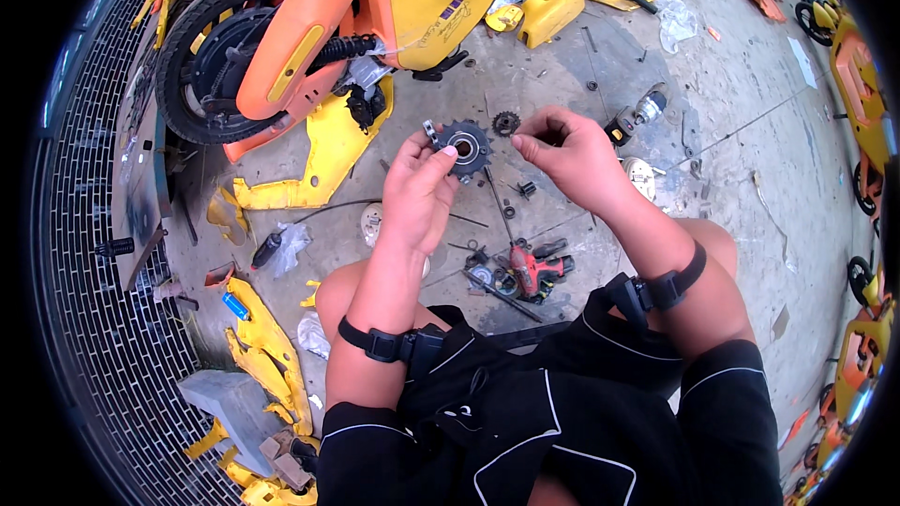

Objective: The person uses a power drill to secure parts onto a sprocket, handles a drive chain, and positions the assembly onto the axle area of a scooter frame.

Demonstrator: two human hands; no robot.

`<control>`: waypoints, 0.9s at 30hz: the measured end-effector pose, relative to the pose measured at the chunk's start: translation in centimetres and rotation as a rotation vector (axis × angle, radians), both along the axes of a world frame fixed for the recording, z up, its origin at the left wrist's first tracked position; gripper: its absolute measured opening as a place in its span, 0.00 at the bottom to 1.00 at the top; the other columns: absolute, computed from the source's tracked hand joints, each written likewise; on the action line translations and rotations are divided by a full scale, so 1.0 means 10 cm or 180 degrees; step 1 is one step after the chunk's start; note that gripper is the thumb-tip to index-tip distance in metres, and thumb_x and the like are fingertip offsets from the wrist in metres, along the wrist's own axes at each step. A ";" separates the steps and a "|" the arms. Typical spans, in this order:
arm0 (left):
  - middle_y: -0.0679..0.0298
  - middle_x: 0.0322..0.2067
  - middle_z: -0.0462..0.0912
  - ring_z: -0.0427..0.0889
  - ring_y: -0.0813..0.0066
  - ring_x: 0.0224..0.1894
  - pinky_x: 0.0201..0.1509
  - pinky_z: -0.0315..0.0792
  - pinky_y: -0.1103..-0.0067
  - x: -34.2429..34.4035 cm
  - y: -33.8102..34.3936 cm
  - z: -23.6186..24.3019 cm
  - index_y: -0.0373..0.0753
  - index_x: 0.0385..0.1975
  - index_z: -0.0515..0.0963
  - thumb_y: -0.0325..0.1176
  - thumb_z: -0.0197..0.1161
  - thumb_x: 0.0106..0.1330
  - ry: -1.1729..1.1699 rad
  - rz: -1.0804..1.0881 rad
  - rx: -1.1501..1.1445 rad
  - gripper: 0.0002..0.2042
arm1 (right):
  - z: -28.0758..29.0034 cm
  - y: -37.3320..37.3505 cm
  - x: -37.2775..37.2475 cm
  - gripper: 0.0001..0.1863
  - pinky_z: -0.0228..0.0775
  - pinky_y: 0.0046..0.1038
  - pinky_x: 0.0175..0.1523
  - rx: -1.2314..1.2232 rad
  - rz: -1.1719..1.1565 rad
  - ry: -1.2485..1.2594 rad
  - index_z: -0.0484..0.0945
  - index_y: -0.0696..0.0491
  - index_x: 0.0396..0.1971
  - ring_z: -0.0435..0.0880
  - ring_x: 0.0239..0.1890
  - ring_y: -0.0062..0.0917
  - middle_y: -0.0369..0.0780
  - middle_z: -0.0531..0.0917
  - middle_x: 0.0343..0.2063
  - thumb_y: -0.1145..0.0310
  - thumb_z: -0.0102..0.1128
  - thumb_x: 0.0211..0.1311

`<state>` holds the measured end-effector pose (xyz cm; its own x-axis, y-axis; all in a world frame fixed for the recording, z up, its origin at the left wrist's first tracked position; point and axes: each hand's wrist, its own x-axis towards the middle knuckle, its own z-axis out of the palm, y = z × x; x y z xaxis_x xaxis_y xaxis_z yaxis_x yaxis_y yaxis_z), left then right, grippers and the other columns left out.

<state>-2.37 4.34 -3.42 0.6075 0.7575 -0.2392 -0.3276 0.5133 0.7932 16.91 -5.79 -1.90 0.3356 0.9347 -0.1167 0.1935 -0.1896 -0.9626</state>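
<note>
My left hand point(427, 178) grips a dark toothed sprocket point(473, 145) with a silver ring at its centre, thumb across its face; a small silver metal piece point(430, 131) sticks up at its left edge. My right hand point(562, 155) is closed, thumb and forefinger brought together just beside a smaller dark gear point(505, 123); I cannot tell whether they touch it, and what they hold is hidden. Below, a red and black drill point(530, 267) lies on the concrete floor point(750, 159) among rods and small round parts.
An orange and yellow scooter body point(422, 0) with a wheel fills the upper left. Yellow panels point(319, 150) lie around it. A second power tool point(645, 111) lies right of my hands. A grey block point(225, 412) stands lower left, and scooters point(858, 112) line the far right.
</note>
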 end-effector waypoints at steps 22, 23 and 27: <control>0.60 0.46 0.79 0.80 0.75 0.45 0.50 0.75 0.78 0.00 -0.08 0.11 0.31 0.55 0.74 0.26 0.59 0.70 0.0830 -0.0126 0.0790 0.16 | -0.09 -0.01 -0.02 0.23 0.77 0.24 0.40 -0.0150 -0.0131 0.2056 0.71 0.65 0.55 0.83 0.37 0.23 0.42 0.81 0.42 0.66 0.63 0.67; 0.61 0.45 0.79 0.80 0.77 0.42 0.48 0.75 0.79 -0.02 -0.08 0.04 0.31 0.54 0.75 0.26 0.60 0.69 0.1161 -0.0111 0.1189 0.14 | -0.17 -0.01 -0.02 0.23 0.77 0.24 0.40 -0.0164 -0.0151 0.2100 0.71 0.65 0.55 0.83 0.37 0.23 0.43 0.81 0.43 0.66 0.63 0.67; 0.63 0.43 0.79 0.79 0.80 0.38 0.43 0.76 0.82 -0.03 -0.09 0.00 0.32 0.48 0.80 0.26 0.62 0.69 0.1663 0.0094 0.1781 0.11 | -0.20 -0.03 -0.07 0.24 0.77 0.24 0.40 -0.0336 -0.0088 0.2217 0.70 0.65 0.56 0.83 0.39 0.24 0.43 0.81 0.43 0.68 0.63 0.67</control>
